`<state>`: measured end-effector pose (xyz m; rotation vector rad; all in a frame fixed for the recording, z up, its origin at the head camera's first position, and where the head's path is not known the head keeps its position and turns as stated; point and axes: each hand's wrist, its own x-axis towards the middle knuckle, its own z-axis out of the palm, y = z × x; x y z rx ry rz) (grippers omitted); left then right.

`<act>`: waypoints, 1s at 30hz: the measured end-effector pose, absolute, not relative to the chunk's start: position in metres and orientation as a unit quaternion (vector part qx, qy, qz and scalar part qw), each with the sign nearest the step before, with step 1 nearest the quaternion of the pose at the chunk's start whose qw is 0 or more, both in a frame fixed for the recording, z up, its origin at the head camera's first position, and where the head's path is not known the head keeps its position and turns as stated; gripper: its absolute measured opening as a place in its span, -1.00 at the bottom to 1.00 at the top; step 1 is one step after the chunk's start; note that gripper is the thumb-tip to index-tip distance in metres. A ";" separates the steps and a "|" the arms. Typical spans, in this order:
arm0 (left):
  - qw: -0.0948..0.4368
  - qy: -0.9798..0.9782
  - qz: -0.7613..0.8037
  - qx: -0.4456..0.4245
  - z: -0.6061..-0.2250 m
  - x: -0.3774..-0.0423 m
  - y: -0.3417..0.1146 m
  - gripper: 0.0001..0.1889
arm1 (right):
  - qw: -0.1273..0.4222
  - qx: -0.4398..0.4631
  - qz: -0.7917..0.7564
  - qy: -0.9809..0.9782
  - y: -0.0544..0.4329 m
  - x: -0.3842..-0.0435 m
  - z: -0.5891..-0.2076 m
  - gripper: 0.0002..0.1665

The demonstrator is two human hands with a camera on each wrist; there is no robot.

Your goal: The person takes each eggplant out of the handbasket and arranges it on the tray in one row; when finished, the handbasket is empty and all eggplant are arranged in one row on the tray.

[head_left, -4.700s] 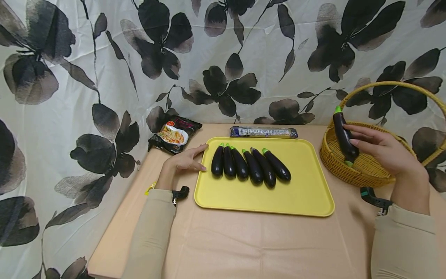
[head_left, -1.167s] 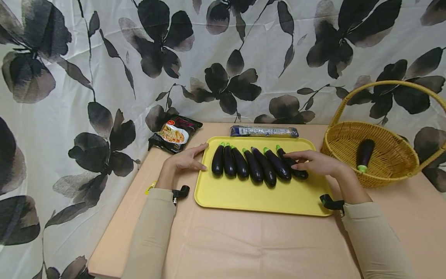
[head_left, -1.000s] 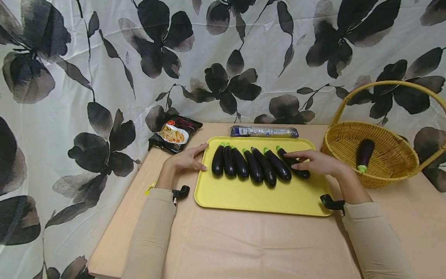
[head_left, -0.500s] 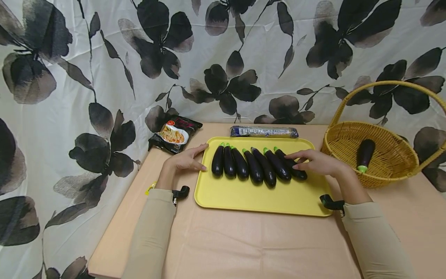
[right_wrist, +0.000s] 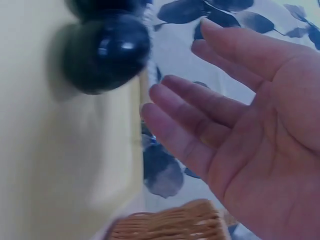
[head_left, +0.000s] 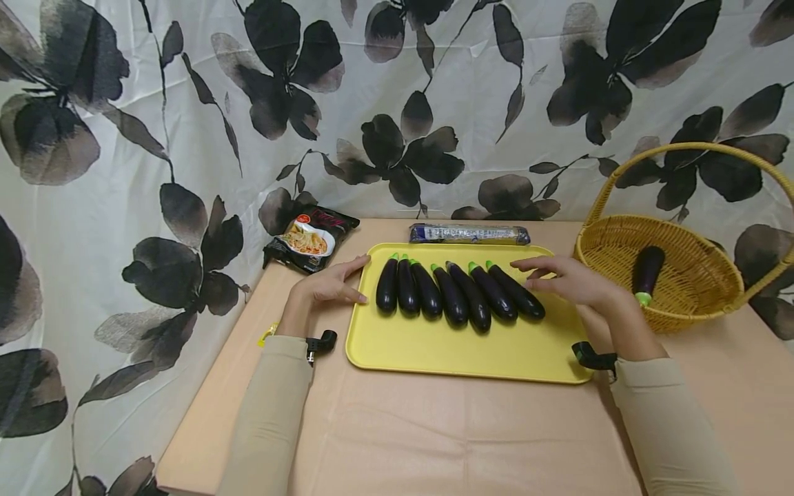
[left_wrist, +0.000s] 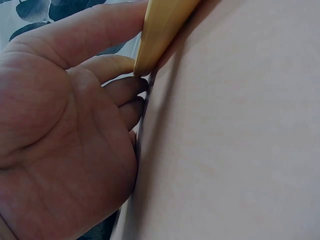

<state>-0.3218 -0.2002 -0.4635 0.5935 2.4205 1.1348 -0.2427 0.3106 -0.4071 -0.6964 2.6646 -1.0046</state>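
In the head view, several glossy dark eggplants (head_left: 453, 297) with green stem ends lie side by side on a yellow tray (head_left: 434, 351). The rightmost eggplant (head_left: 517, 291) is nearest my right hand (head_left: 573, 279), which hovers just to its right over the tray. The right wrist view has that hand (right_wrist: 250, 135) holding nothing, its fingers parted and apart from the blurred eggplant (right_wrist: 107, 52). My left hand (head_left: 329, 284) rests at the tray's left side, thumb and index finger against the rim. Close up, its fingers (left_wrist: 110, 67) meet the tray wall (left_wrist: 162, 32).
One more eggplant (head_left: 648, 274) lies inside a yellow wicker basket (head_left: 695, 313) with a tall handle, right of the tray. A black noodle packet (head_left: 312, 239) sits behind my left hand. A long blue wrapped package (head_left: 469, 234) lies behind the tray; floral cloth (head_left: 397, 103) hangs beyond.
The eggplant my right hand held over the basket has come to the tray's row. That hand nudged it left against its neighbour, then let go and drew slightly away. The left hand stayed put.
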 end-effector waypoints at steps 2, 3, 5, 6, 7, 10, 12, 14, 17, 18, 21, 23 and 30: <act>0.200 0.867 0.404 0.214 -0.464 -0.322 -0.200 0.18 | 0.086 -0.232 -0.345 0.905 0.315 -0.241 -0.401 -0.40; 0.200 0.867 0.403 0.215 -0.465 -0.323 -0.200 0.18 | 0.072 -0.232 -0.343 0.907 0.318 -0.240 -0.397 -0.41; 0.199 0.867 0.401 0.218 -0.466 -0.323 -0.199 0.18 | 0.046 -0.227 -0.335 0.913 0.324 -0.239 -0.390 -0.41; 0.199 0.867 0.402 0.217 -0.466 -0.324 -0.199 0.18 | 0.034 -0.222 -0.331 0.917 0.327 -0.239 -0.386 -0.42; 0.200 0.867 0.403 0.216 -0.466 -0.324 -0.198 0.18 | 0.023 -0.214 -0.327 0.920 0.331 -0.238 -0.383 -0.42; 0.199 0.868 0.402 0.212 -0.466 -0.323 -0.198 0.18 | 0.007 -0.186 -0.310 0.932 0.343 -0.238 -0.375 -0.38; 0.198 0.870 0.401 0.208 -0.465 -0.323 -0.199 0.18 | 0.000 -0.166 -0.298 0.940 0.354 -0.239 -0.371 -0.35; 0.197 0.871 0.398 0.210 -0.464 -0.322 -0.199 0.18 | -0.006 -0.155 -0.289 0.945 0.368 -0.242 -0.370 -0.33; 0.197 0.873 0.394 0.210 -0.464 -0.321 -0.200 0.18 | -0.009 -0.144 -0.282 0.949 0.394 -0.249 -0.372 -0.31; 0.197 0.873 0.394 0.210 -0.464 -0.321 -0.200 0.18 | -0.007 -0.139 -0.279 0.950 0.404 -0.252 -0.373 -0.29; 0.198 0.873 0.393 0.209 -0.463 -0.320 -0.200 0.18 | 0.006 -0.117 -0.262 0.958 0.431 -0.260 -0.382 -0.25; 0.198 0.873 0.394 0.209 -0.462 -0.319 -0.200 0.18 | 0.017 -0.102 -0.245 0.964 0.446 -0.263 -0.388 -0.24; 0.198 0.874 0.390 0.210 -0.462 -0.321 -0.199 0.18 | 0.037 -0.075 -0.227 0.970 0.474 -0.264 -0.404 -0.32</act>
